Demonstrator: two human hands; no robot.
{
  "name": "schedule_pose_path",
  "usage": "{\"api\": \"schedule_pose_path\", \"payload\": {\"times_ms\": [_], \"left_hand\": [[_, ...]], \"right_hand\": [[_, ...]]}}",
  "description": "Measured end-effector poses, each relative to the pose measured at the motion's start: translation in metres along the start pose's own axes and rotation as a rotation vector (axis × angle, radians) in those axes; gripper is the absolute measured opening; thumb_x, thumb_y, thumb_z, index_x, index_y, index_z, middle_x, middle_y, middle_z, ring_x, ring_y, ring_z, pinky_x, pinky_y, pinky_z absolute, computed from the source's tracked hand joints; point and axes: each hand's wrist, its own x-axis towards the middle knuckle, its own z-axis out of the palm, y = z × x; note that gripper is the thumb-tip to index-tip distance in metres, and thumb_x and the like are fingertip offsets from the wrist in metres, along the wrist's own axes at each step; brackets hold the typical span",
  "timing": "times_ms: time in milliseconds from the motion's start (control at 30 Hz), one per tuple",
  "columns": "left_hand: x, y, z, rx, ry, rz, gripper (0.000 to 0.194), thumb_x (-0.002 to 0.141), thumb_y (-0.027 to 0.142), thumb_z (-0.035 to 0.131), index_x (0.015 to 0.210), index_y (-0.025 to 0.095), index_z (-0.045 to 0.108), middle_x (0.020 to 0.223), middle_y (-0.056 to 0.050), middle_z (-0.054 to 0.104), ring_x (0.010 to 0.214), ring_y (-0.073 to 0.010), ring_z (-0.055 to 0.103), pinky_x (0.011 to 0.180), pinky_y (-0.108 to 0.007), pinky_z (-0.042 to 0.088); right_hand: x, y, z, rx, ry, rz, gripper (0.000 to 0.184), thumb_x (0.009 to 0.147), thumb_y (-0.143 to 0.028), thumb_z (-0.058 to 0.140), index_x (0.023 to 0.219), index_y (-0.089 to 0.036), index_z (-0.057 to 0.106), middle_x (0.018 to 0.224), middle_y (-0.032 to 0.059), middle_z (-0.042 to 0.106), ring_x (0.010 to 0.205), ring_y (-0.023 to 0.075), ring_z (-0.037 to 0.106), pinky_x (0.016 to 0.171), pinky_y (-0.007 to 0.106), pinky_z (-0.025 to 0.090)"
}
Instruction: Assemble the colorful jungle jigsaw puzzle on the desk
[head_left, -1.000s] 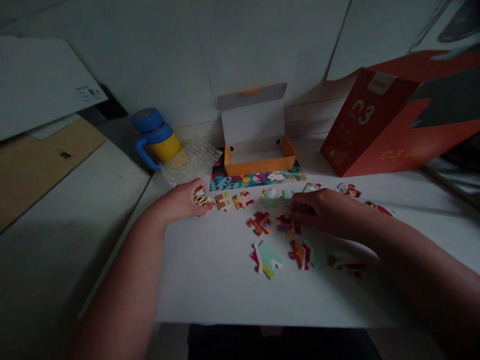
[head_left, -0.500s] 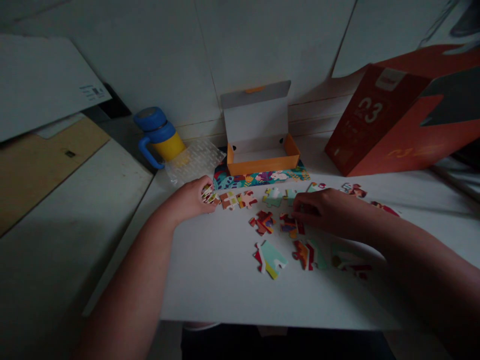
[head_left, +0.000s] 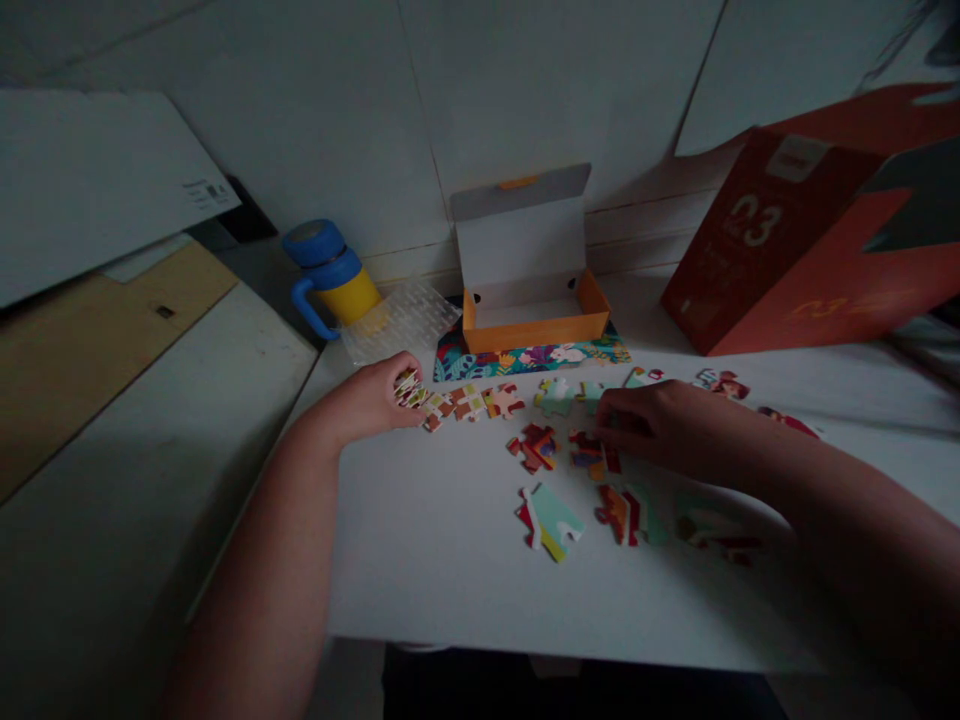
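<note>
My left hand point(head_left: 386, 395) is curled round a stack of jigsaw puzzle pieces point(head_left: 409, 389) at the left of the white table point(head_left: 427, 560). Close to its fingertips lies a brown and cream piece point(head_left: 436, 410), with a checked piece point(head_left: 469, 402) and a pinkish one point(head_left: 504, 401) to its right. My right hand point(head_left: 637, 415) is bent over a dark red and purple piece point(head_left: 589, 452); its fingertips are partly hidden, so what they hold cannot be made out. A red-orange piece point(head_left: 536, 446) lies left of it, and a mint piece point(head_left: 555, 520) nearer the front.
An open orange box point(head_left: 536, 333) stands at the back on a patterned teal sheet point(head_left: 450, 362). Left of it are clear bubble wrap point(head_left: 405, 320) and a blue and yellow mug point(head_left: 349, 290). A large red box point(head_left: 750, 250) stands at the back right.
The whole view has shifted slightly. A brown and cream piece now lies clear of my left fingers, just beside the checked piece. My right hand stays over the same pieces.
</note>
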Motion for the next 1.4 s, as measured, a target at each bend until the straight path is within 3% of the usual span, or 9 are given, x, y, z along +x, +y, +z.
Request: {"api": "schedule_pose_path", "payload": {"times_ms": [167,300,400,600,1033,1400], "left_hand": [[0.0,0.013,0.011,0.046,-0.062,0.036,0.057,0.072,0.048,0.088,0.118,0.024,0.063,0.111,-0.004,0.074,0.099,-0.027,0.069,0.086,-0.033,0.05],[-0.001,0.018,0.021,0.105,-0.091,0.04,0.071,0.071,0.057,0.091,0.129,0.024,0.066,0.13,-0.012,0.073,0.118,-0.0352,0.069,0.101,-0.04,0.051],[-0.001,0.021,0.025,0.14,-0.107,0.04,0.06,0.078,0.059,0.085,0.125,0.025,0.069,0.125,-0.012,0.074,0.117,-0.0361,0.069,0.099,-0.042,0.052],[0.001,0.028,0.032,0.169,-0.061,0.056,0.035,0.085,0.041,0.073,0.115,0.024,0.071,0.111,-0.01,0.074,0.11,-0.0334,0.071,0.095,-0.041,0.052],[0.0,0.041,0.033,0.219,0.007,0.054,0.033,0.087,0.044,0.073,0.112,0.022,0.075,0.106,-0.01,0.068,0.102,-0.0294,0.07,0.09,-0.037,0.054],[-0.003,0.034,0.03,0.287,0.021,0.076,0.038,0.086,0.04,0.074,0.119,0.022,0.074,0.114,-0.01,0.068,0.106,-0.0288,0.07,0.095,-0.036,0.054]], "right_hand": [[0.0,0.002,0.002,-0.002,0.015,-0.013,0.029,0.104,-0.05,0.058,0.096,-0.027,0.074,0.078,0.0041,0.078,0.064,0.0193,0.067,0.062,0.03,0.042],[0.001,0.003,0.001,0.01,0.007,-0.02,0.029,0.103,-0.05,0.059,0.096,-0.027,0.074,0.078,0.004,0.079,0.064,0.0194,0.068,0.061,0.03,0.042],[0.001,0.003,0.001,0.016,-0.006,-0.009,0.028,0.103,-0.049,0.06,0.096,-0.027,0.074,0.079,0.0036,0.079,0.063,0.0192,0.068,0.061,0.03,0.041],[0.001,0.004,0.002,0.021,0.011,-0.038,0.029,0.103,-0.05,0.059,0.097,-0.026,0.074,0.078,0.0042,0.078,0.064,0.0189,0.067,0.061,0.03,0.041],[0.0,-0.002,-0.003,0.008,-0.042,0.0,0.03,0.104,-0.049,0.056,0.099,-0.027,0.074,0.083,0.0039,0.08,0.067,0.0201,0.069,0.064,0.031,0.043],[0.0,-0.001,-0.002,0.006,-0.008,-0.018,0.027,0.104,-0.046,0.058,0.098,-0.026,0.075,0.08,0.0049,0.079,0.065,0.0191,0.068,0.062,0.03,0.042]]}}
